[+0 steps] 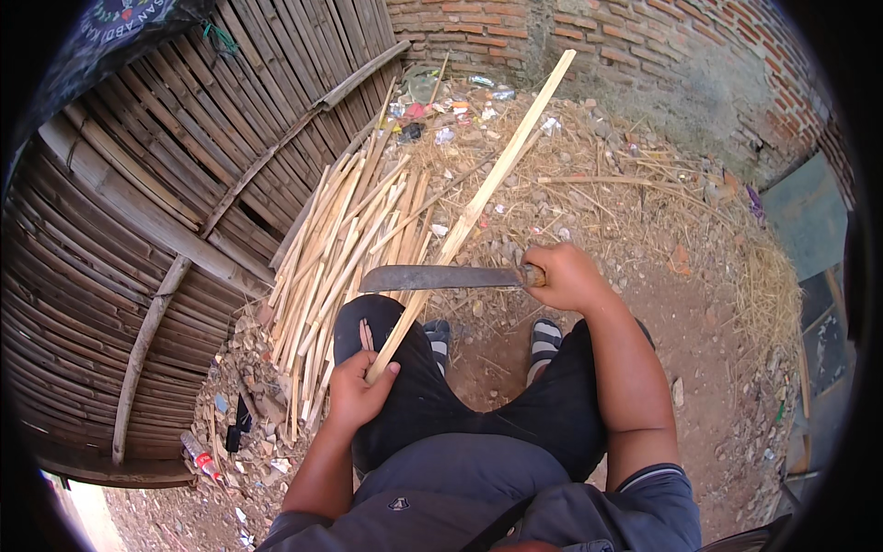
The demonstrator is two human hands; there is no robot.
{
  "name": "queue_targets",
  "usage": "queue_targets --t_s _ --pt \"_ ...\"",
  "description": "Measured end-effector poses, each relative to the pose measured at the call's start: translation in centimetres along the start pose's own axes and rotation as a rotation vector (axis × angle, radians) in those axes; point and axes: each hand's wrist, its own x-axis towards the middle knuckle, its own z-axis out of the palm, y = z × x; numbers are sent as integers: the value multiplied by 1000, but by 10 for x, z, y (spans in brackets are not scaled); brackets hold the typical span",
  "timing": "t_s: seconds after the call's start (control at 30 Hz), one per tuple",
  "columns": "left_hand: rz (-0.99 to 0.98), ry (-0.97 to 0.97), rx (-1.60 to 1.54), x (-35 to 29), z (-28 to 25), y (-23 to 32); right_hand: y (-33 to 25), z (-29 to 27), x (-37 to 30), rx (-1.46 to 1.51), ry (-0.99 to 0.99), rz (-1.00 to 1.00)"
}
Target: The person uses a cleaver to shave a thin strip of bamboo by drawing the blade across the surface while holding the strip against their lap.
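My left hand (361,386) is closed round the near end of a long pale bamboo strip (487,198), just above my left knee. The strip slants away up and to the right, its far end near the brick wall. In my right hand (566,274) is the wooden handle of a machete (441,278). Its dark blade points left and lies across the strip; whether it touches or only passes over it I cannot tell. Beyond my left knee a pile of split bamboo strips (340,239) lies on the ground.
A bamboo slat wall (156,175) stands along the left, a brick wall (635,55) at the back. Litter and dry straw (589,212) cover the far ground. A plastic bottle (200,455) lies at lower left. Grey-green panels (808,216) lean at right.
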Motion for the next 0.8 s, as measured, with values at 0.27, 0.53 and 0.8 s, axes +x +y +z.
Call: queue_targets --t_s 0.27,0.53,0.8 --pt "-5 -2 28 1 0 4 -5 3 2 16 -27 -16" --pt "-8 -9 27 1 1 2 4 13 2 3 -49 -36" --pt "18 -14 35 1 1 5 0 11 3 27 -110 -3"
